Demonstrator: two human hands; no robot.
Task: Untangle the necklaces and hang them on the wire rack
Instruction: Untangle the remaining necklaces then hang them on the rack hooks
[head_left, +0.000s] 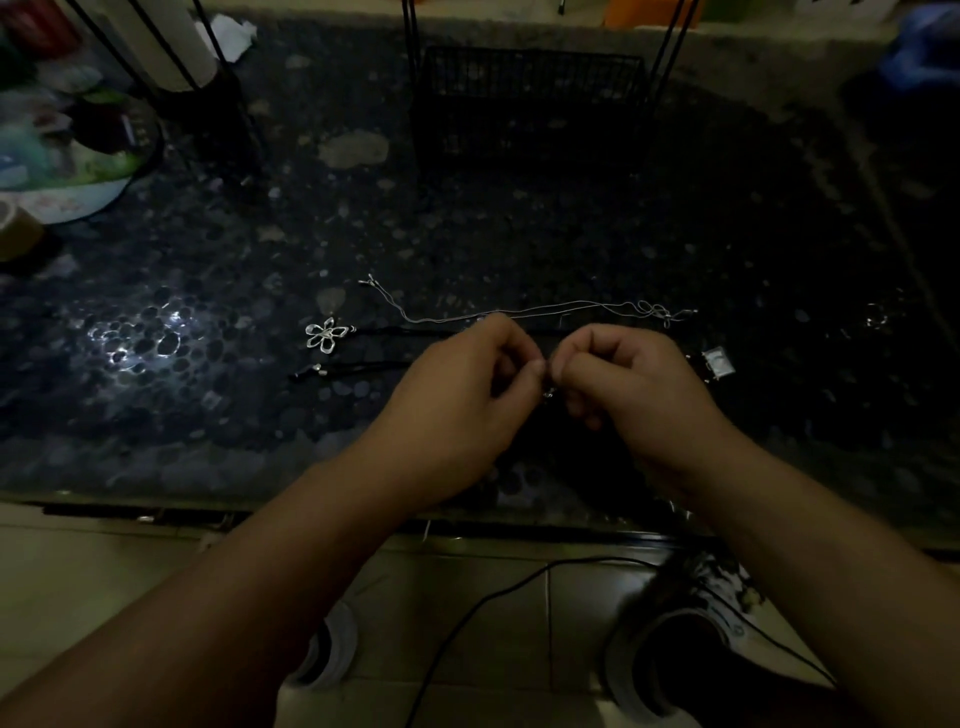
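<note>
On the dark pebbled tabletop (467, 234) lie several necklaces. A thin silver chain (524, 310) stretches left to right just beyond my hands. A silver flower pendant (325, 335) on a black cord (384, 331) lies to the left, and a square silver pendant (719, 362) lies to the right. My left hand (467, 384) and my right hand (628, 384) meet fingertip to fingertip, both pinching a small tangled bit of black cord between them. The black wire rack (530, 98) stands at the back of the table.
A plate (67, 156) with mixed clutter and a tape roll (18, 228) sit at the far left. Thin black rack legs (156, 47) rise at the back left. Below the table edge are floor tiles, a black cable (467, 618) and shoes (675, 649).
</note>
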